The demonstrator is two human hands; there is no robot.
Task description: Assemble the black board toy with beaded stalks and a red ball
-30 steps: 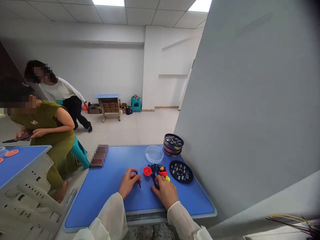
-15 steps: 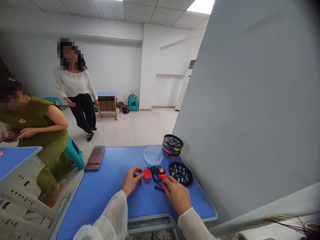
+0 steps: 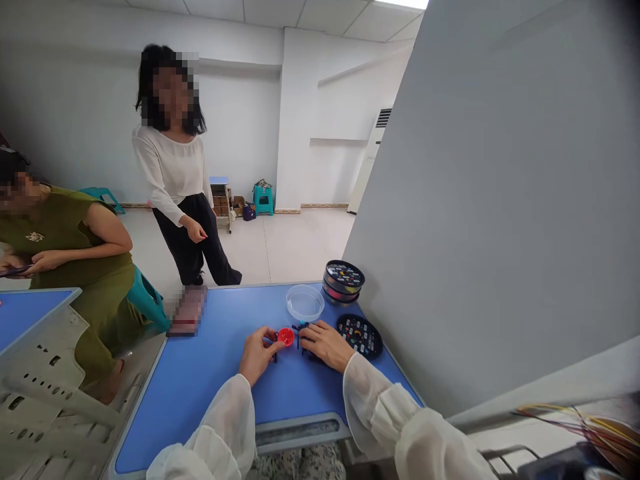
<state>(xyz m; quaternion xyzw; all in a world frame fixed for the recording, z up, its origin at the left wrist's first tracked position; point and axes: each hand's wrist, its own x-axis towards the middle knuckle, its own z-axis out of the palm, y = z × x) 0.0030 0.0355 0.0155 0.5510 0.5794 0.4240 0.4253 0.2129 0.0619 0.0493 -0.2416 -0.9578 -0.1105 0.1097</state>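
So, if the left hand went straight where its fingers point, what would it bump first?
The left hand would probably meet the red cup first; whether they already touch, I can't tell.

Red, bright red, that was the sm. cup point(image 3: 286, 337), w/ paler specks inside! The stick point(image 3: 276, 358) came up blk. The table point(image 3: 195, 377) ran solid blue w/ a grey edge. The disc point(image 3: 359, 337) showed blk w/ scattered multicol. spots, the stack point(image 3: 344, 281) blk-rimmed w/ pinkish red & yellow btwn. Sleeves point(image 3: 227, 410), sheer off-white; far stool point(image 3: 263, 200), teal; seated person's dress point(image 3: 90, 287), olive grn!
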